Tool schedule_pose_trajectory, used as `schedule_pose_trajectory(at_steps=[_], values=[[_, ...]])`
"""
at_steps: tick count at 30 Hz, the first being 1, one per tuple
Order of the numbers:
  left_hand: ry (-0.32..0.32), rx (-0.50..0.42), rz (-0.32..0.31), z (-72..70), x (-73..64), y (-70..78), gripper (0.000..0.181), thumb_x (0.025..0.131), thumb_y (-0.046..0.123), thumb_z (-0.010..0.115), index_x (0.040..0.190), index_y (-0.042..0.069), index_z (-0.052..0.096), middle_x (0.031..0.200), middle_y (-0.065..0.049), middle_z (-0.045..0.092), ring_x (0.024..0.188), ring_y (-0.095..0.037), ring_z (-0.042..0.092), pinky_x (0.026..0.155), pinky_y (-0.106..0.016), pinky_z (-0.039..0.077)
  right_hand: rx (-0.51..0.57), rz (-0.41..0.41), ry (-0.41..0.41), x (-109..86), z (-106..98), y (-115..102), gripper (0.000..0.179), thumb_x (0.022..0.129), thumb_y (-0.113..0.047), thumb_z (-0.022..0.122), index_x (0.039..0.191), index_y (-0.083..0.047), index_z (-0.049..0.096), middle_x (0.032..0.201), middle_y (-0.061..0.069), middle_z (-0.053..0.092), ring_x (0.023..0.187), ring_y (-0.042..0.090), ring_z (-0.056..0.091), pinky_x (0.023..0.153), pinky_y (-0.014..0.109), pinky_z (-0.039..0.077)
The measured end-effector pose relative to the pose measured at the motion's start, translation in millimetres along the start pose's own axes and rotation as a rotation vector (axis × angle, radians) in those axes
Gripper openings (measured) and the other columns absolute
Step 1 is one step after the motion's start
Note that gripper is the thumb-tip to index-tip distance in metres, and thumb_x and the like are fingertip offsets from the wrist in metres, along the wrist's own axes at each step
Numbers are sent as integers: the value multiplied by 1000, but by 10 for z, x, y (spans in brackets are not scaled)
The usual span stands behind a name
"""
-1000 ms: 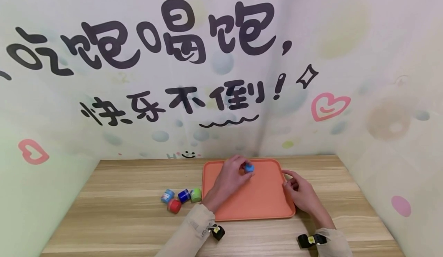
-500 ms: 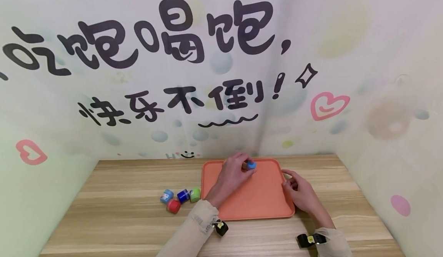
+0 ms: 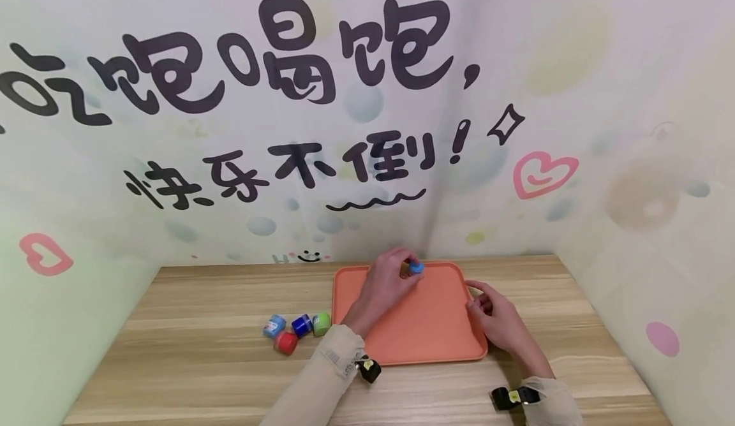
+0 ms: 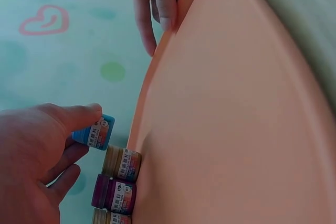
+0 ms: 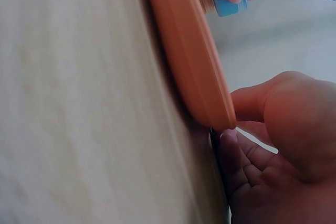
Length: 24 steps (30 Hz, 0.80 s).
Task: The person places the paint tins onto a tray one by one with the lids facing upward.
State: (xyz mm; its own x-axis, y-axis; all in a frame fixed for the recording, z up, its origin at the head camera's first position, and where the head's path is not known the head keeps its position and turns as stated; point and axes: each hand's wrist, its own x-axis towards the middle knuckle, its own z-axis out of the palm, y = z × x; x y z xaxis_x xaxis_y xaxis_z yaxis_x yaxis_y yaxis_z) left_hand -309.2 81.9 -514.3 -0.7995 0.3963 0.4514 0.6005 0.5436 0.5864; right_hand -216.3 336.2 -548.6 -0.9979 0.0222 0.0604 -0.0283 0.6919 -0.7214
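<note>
My left hand pinches a light blue paint jar between thumb and fingers, over the back part of the orange tray. In the left wrist view, the held jar is right beside a gold-lidded paint jar on the tray; whether they touch I cannot tell. A purple paint jar and another gold-lidded jar continue that row, which my left hand mostly hides in the head view. At the tray's right edge, my right hand grips the rim, thumb above and fingers lower.
Left of the tray, on the wooden table, lie a light blue jar, a red jar, a dark blue jar and a green jar. A printed wall rises behind the table.
My left hand has moved a little toward the tray's back edge, still pinching the light blue paint jar. My right hand stays at the rim. The head view has shifted slightly.
</note>
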Motion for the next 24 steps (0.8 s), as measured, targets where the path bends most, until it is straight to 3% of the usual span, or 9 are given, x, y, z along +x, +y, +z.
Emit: schedule_pose_trajectory(at_steps=[11,24], values=[[-9,25,-12,52,70,2,23,85,34,81,98,20,71,102,8,67,93,-9,66,79,-15,55,2,-10,7,2,-8,-3,41,101,-15,60,142,-15,54,92,5,64,76,14,58,65,24,49],[-33,29,-25,150,157,-24,23,82,29,84,98,20,70,102,7,67,94,-11,66,82,-20,56,11,-12,9,12,-7,0,41,101,-15,60,141,-15,54,91,5,64,75,14,57,65,24,48]])
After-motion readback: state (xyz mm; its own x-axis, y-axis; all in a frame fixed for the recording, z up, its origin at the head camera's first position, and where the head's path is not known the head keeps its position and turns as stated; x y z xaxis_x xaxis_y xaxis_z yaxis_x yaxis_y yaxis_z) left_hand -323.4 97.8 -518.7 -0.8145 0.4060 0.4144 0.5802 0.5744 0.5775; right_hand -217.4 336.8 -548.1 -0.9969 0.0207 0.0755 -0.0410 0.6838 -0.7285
